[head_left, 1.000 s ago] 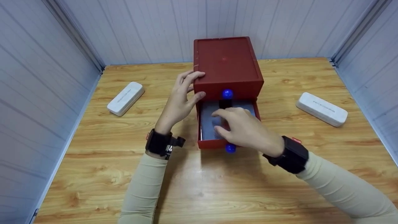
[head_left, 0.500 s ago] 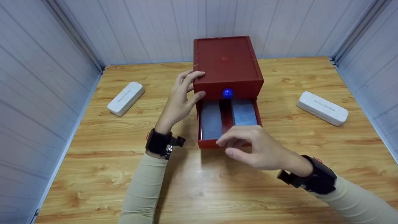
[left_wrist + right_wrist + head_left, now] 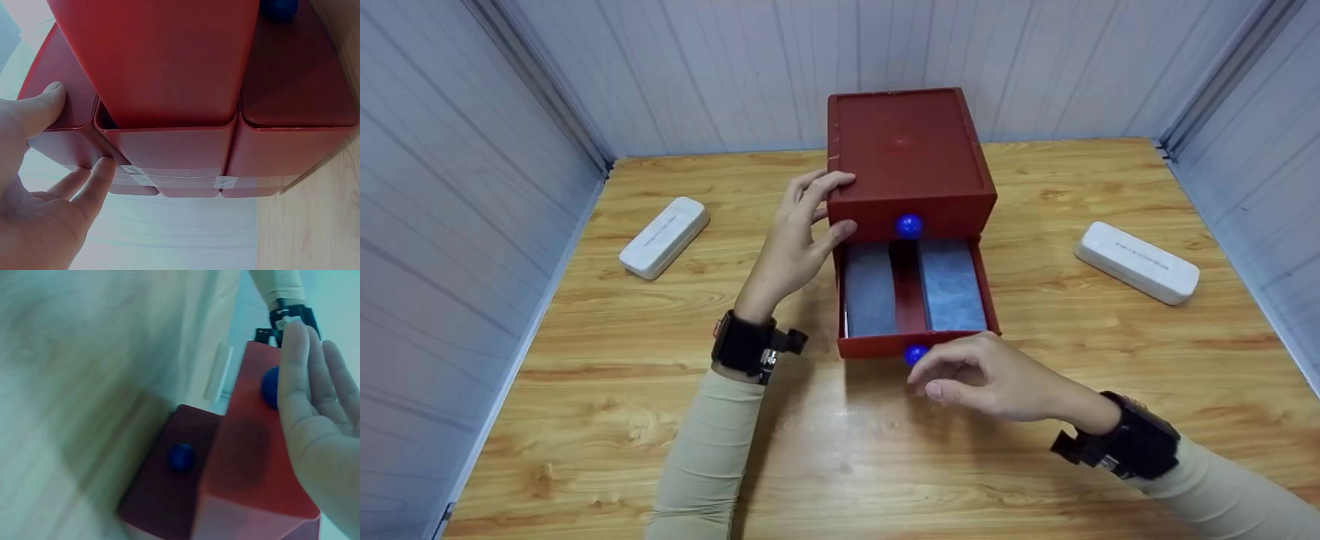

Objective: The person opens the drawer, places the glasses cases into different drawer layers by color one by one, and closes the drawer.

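Observation:
A red drawer cabinet [image 3: 906, 142] stands against the back wall, its middle drawer [image 3: 877, 347] pulled out. Two flat grey-blue cases [image 3: 872, 292] lie in that drawer with a gap between them. My left hand [image 3: 789, 251] grips the cabinet's front left edge, thumb on the top drawer's front and fingers at the side and top. Beside the pulled-out drawer's blue knob [image 3: 915, 355] is my right hand [image 3: 997, 379], its fingers loosely bent and holding nothing. Whether they touch the knob I cannot tell. In the left wrist view the cabinet's side [image 3: 169, 147] shows stacked units joined with clear tape.
White oblong cases lie on the wooden table [image 3: 840, 465]: a left case [image 3: 664, 238] and a right case [image 3: 1137, 262]. The top drawer carries another blue knob [image 3: 909, 226]. Pale panel walls [image 3: 735, 75] enclose the table at the back and sides.
My right hand has drawn back out of the drawer, towards me and to the right, uncovering the two grey-blue cases. My left hand has stayed on the cabinet.

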Action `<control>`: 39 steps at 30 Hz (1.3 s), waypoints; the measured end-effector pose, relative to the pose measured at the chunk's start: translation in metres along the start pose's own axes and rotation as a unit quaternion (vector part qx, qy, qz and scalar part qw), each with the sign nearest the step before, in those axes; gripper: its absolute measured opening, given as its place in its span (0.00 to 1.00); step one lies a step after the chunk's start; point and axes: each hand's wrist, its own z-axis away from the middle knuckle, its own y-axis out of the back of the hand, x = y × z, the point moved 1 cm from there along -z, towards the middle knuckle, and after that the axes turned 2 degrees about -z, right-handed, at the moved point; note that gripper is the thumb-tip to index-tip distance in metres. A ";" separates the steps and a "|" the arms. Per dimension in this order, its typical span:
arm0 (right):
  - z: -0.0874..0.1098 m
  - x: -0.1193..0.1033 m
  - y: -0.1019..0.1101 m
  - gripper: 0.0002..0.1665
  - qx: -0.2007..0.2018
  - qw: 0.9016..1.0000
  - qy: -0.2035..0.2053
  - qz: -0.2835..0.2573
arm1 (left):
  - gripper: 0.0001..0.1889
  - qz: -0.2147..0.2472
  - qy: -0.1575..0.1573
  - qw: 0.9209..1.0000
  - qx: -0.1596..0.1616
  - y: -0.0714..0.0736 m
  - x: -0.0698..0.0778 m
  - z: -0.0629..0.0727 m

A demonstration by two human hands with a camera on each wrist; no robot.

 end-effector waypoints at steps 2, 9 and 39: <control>0.002 0.005 0.000 0.10 0.003 0.999 -0.038 -0.007 | 0.29 0.001 -0.001 1.000 0.001 0.000 0.000 0.000; 0.006 0.017 -0.004 0.14 0.009 0.991 -0.133 0.007 | 0.29 -0.002 -0.002 1.000 -0.003 0.001 0.000 0.000; -0.008 0.031 -0.028 0.30 0.139 0.938 -0.206 -0.243 | 0.28 -0.006 -0.003 1.000 -0.003 0.000 0.001 0.000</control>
